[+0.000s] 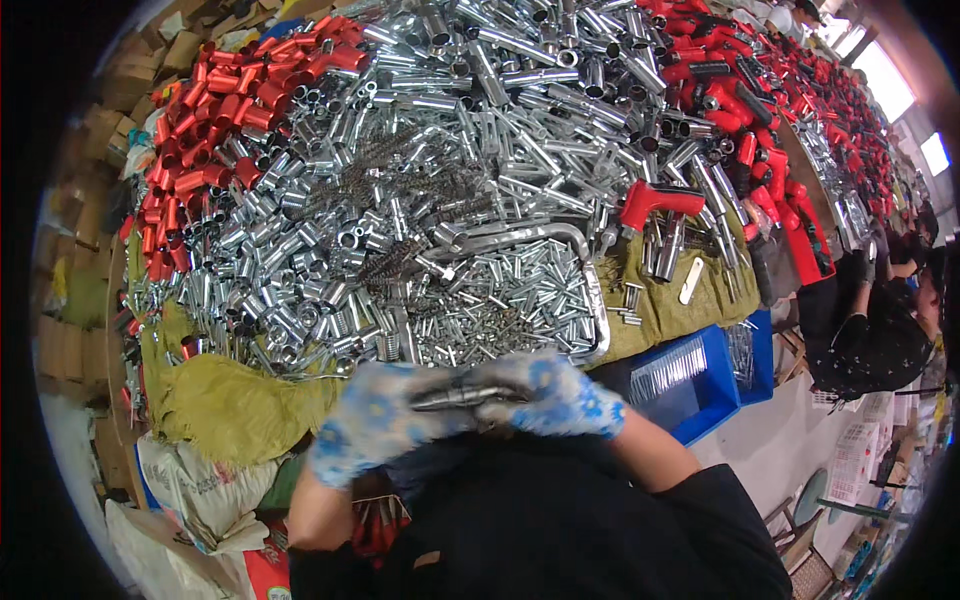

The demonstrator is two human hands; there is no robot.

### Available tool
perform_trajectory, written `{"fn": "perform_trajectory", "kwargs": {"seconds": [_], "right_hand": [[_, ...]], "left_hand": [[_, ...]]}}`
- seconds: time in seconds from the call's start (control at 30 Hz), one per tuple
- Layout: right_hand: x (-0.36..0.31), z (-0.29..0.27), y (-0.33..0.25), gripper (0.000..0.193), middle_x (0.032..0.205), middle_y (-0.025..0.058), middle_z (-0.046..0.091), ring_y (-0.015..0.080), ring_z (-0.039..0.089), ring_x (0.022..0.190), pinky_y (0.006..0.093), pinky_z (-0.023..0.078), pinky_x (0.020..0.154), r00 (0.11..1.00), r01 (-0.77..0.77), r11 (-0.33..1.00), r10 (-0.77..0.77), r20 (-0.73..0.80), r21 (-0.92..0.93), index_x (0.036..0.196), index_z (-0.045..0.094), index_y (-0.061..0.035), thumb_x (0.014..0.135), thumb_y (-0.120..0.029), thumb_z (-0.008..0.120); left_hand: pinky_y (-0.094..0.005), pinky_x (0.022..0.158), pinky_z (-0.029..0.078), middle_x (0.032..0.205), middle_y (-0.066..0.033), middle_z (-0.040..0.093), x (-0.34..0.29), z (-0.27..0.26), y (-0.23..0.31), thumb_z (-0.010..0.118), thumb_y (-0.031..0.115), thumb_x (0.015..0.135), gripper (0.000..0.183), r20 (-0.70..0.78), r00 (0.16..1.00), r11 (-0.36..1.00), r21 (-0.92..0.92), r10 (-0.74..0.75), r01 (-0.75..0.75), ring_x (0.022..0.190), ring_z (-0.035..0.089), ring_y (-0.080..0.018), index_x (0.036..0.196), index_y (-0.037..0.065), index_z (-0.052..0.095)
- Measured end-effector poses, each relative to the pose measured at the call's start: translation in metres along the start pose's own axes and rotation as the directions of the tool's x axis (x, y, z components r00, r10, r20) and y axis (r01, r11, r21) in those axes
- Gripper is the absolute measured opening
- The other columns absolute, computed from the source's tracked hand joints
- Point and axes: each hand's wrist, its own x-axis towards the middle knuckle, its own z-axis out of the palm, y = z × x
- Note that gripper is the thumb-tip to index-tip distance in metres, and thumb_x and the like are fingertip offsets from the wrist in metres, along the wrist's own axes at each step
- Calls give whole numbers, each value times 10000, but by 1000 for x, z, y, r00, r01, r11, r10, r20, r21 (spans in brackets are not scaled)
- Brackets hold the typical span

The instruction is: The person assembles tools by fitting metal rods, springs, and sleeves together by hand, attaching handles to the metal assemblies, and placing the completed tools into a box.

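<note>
Both hands wear white gloves with blue flowers and meet in front of my body at the near edge of the heaped table. My left hand [375,410] and my right hand [565,398] are closed around a shiny metal tube-shaped part [455,395], one at each end; motion blurs its finer details. Just beyond them lies a metal-rimmed tray [602,320] full of small silver pins [545,290] and screws. Dark coil springs [390,262] are piled at the tray's far left.
Chrome sleeves [290,300] and tubes [510,45] heap up the table, with red sleeves [205,130] at left. A red handle [655,205] lies right of the tray. Blue bins [715,400] stand at right. Another person in black [870,340] works farther right. White sacks [200,490] are at lower left.
</note>
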Motion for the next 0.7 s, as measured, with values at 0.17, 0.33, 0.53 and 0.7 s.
{"fn": "perform_trajectory", "kwargs": {"seconds": [0.17, 0.33, 0.53, 0.7], "right_hand": [[-2, 1, 3, 341, 874, 106, 672, 194, 638, 816, 325, 496, 753, 834, -550, 734, 463, 299, 398, 1151, 607, -38, 855, -208, 619], [-32, -28, 22, 299, 802, 61, 660, 126, 605, 773, 295, 496, 716, 864, -297, 811, 453, -221, 504, 1090, 630, 6, 866, -182, 569], [-112, -91, 80, 297, 573, -9, 520, 51, 429, 469, 209, 323, 435, 235, -150, 851, 525, -818, 503, 883, 647, -30, 924, -308, 554], [-110, -93, 75, 345, 569, -24, 494, 43, 417, 472, 200, 297, 430, 230, -297, 848, 509, -830, 438, 881, 642, -27, 929, -357, 554]], "left_hand": [[-345, 675, 536, 926, -104, 667, 16, 14, 15, 721, 264, 733, 366, -42, 987, 987, 19, -158, 159, 770, 661, -270, 1075, 153, 656], [-307, 585, 489, 794, -103, 642, 26, 46, -18, 689, 286, 796, 260, -167, 985, 999, -17, 45, -49, 645, 629, -213, 941, 73, 655], [-217, 425, 324, 591, 12, 538, 49, 74, -13, 569, 403, 866, 389, -95, 821, 591, -741, -563, 319, 480, 451, -54, 841, 17, 614], [-238, 491, 395, 630, -16, 550, 65, 83, -19, 524, 254, 904, 251, -109, 770, 544, -769, -629, 336, 540, 494, -75, 918, 15, 600]]}}
